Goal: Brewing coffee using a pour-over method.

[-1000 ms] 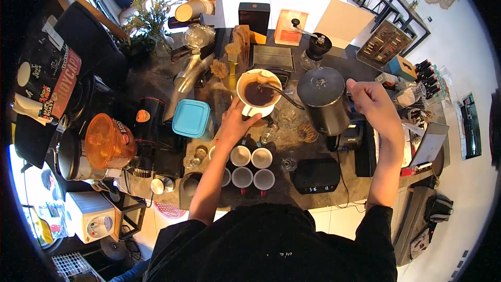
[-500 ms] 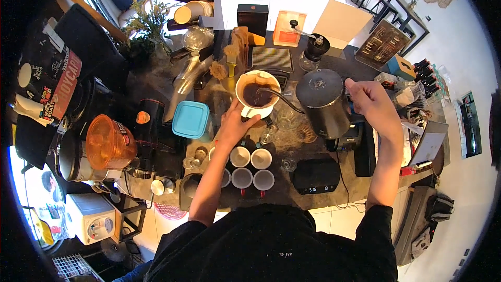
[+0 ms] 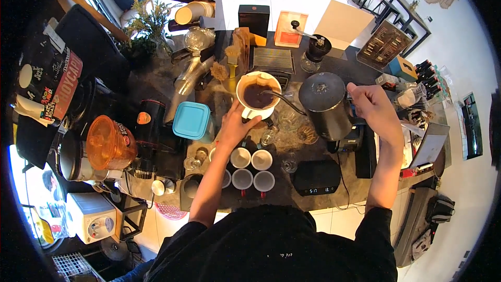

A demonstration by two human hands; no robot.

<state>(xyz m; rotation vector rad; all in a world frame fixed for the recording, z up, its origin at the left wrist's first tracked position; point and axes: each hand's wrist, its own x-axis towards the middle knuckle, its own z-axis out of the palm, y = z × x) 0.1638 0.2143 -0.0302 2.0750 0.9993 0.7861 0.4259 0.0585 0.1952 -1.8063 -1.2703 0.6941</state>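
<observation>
My right hand [image 3: 371,105] grips the handle of a dark gooseneck kettle [image 3: 327,105]. Its thin spout [image 3: 284,100] reaches left over a white pour-over dripper [image 3: 259,95] lined with a brown paper filter and filled with wet dark coffee grounds. My left hand [image 3: 235,124] rests against the dripper's near left side, thumb up along its wall. Several small white cups [image 3: 252,168] stand in a cluster just below my left hand.
A black digital scale [image 3: 315,176] lies at the counter's front right. A teal-lidded box [image 3: 191,120], a black grinder [image 3: 148,125] and an orange-lidded pot [image 3: 107,143] sit left. A hand grinder [image 3: 315,50], small glasses [image 3: 289,120] and a potted plant [image 3: 148,23] crowd the back.
The kettle has shifted slightly right and tilted, its spout tip now nearer the dripper's middle. My left hand stays at the dripper.
</observation>
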